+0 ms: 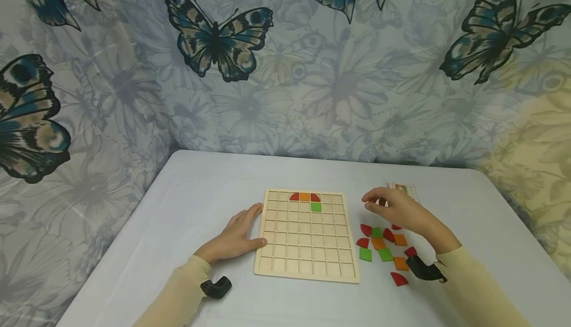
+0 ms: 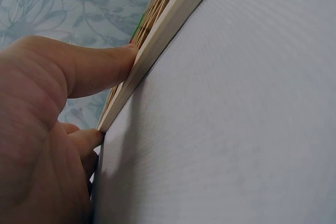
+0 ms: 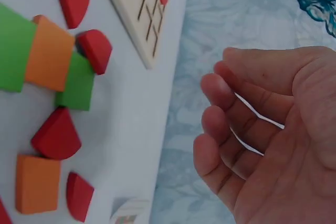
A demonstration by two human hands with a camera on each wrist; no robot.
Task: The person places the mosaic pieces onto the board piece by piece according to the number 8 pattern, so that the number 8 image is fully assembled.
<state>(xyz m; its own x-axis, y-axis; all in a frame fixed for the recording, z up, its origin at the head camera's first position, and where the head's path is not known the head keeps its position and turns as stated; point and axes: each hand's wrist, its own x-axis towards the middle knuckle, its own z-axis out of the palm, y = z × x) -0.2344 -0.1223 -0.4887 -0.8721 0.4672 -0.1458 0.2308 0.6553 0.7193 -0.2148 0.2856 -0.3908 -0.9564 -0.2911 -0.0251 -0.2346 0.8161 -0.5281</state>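
Observation:
A pale wooden grid board [image 1: 303,247] lies flat on the table. Near its far edge sit two red quarter-round pieces with an orange square [image 1: 305,196] between them, and a green square [image 1: 316,207] just below the right one. My left hand [image 1: 236,233] rests at the board's left side, thumb [image 2: 102,69] on the rim and fingertips against the edge further up. Held in the air right of the board, my right hand [image 1: 399,209] has loosely bent fingers [image 3: 215,124] with nothing between them. Under it lie loose red pieces [image 3: 56,135], orange squares [image 3: 38,183] and green squares [image 3: 79,85].
A small printed card [image 1: 410,190] lies behind my right hand, which partly covers it. The white table [image 1: 214,178] ends at the back against a butterfly-patterned cloth [image 1: 285,94]. The loose pieces spread between the board's right side and my right wrist, some touching.

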